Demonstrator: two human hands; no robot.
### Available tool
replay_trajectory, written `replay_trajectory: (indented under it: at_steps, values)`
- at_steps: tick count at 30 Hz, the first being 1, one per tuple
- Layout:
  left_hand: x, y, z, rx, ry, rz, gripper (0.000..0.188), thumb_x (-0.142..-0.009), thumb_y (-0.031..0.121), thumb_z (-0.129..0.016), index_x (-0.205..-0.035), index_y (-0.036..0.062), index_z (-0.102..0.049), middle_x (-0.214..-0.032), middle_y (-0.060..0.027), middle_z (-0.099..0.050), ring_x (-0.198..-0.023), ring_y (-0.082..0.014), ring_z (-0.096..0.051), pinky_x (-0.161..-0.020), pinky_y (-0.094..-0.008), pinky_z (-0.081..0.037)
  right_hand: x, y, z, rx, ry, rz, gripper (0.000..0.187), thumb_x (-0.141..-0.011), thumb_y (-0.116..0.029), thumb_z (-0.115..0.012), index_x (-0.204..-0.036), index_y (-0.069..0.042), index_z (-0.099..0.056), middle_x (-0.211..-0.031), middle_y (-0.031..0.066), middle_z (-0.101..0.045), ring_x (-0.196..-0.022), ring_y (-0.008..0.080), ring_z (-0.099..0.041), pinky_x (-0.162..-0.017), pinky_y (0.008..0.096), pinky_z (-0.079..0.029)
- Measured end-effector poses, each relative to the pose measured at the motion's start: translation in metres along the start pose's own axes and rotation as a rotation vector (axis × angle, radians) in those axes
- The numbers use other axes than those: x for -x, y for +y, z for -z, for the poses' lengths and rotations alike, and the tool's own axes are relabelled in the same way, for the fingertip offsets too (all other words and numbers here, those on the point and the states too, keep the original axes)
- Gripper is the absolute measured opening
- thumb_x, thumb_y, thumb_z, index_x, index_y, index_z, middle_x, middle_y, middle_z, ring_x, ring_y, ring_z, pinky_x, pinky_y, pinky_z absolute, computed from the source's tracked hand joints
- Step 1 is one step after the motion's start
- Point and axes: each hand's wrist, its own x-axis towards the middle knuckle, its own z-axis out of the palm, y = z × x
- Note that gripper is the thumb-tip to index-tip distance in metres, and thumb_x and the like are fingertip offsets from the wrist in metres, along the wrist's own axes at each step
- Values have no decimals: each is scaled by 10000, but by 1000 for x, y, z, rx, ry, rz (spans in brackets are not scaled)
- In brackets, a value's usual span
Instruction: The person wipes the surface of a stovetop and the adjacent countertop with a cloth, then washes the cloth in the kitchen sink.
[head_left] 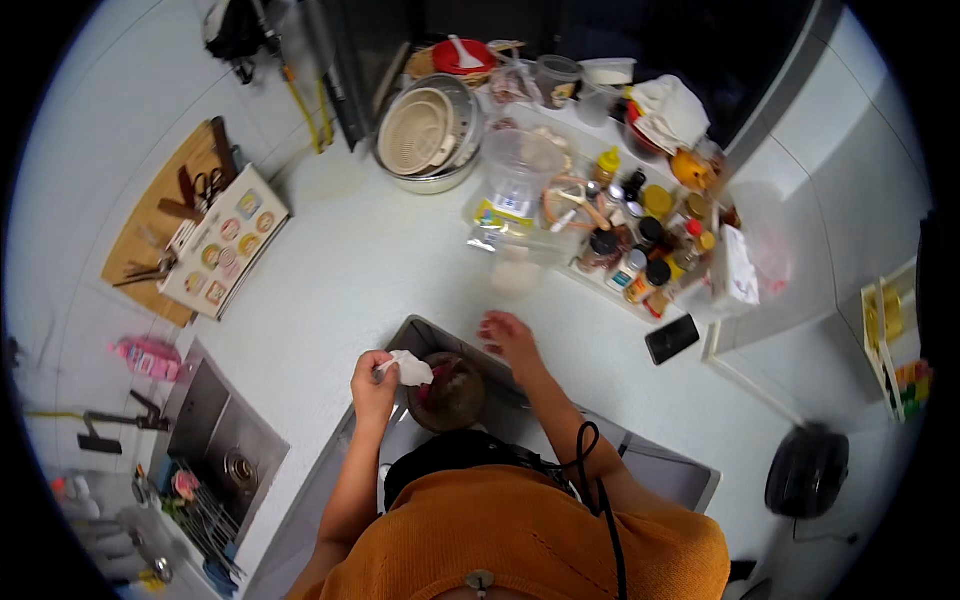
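My left hand (372,385) is closed on a crumpled white tissue (410,368), pinched between thumb and fingers. Below the tissue is a round brownish container (466,412) with something pink and dark inside, partly hidden by the tissue and my body. My right hand (510,340) hovers by the counter's front edge, right of and beyond the container. Its fingers are somewhat blurred but look loosely apart, with nothing visible in them. Around the container runs a grey-edged recess (412,328) at the front of the counter.
A steel sink (238,420) and a dish rack lie to the left, with a knife holder (225,245) beyond. Stacked colanders (415,130), a clear plastic tub (522,165) and several seasoning bottles (632,265) stand at the back. A black phone (672,339) rests at right.
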Motion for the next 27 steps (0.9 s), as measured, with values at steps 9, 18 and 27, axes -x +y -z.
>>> replay_trajectory:
  at_steps: [9,18,27]
  values:
    - [22,-3,19,-38,135,86,105,-757,-20,-569,-852,12,-537,-791,-31,-558,-776,-118,-521,-740,-249,-423,-37,-23,-11,158,-23,38,196,-901,-147,-516,-1084,-85,-549,-965,22,-597,-866,115,-586,-682,252,-470]
    - [33,-8,43,-99,224,81,84,-767,-3,-578,-836,15,-533,-782,-35,-556,-765,-121,-519,-736,-251,-427,-128,-120,-76,1184,99,946,303,-793,-75,-523,-1096,-67,-534,-1032,150,-568,-849,330,-601,-730,417,-493]
    - [21,2,48,-63,301,54,138,-724,0,-608,-853,5,-558,-808,-86,-575,-779,-180,-553,-706,-282,-444,-187,-148,-98,1600,139,637,340,-795,-40,-467,-1134,-57,-497,-1138,136,-516,-933,317,-601,-777,399,-497]
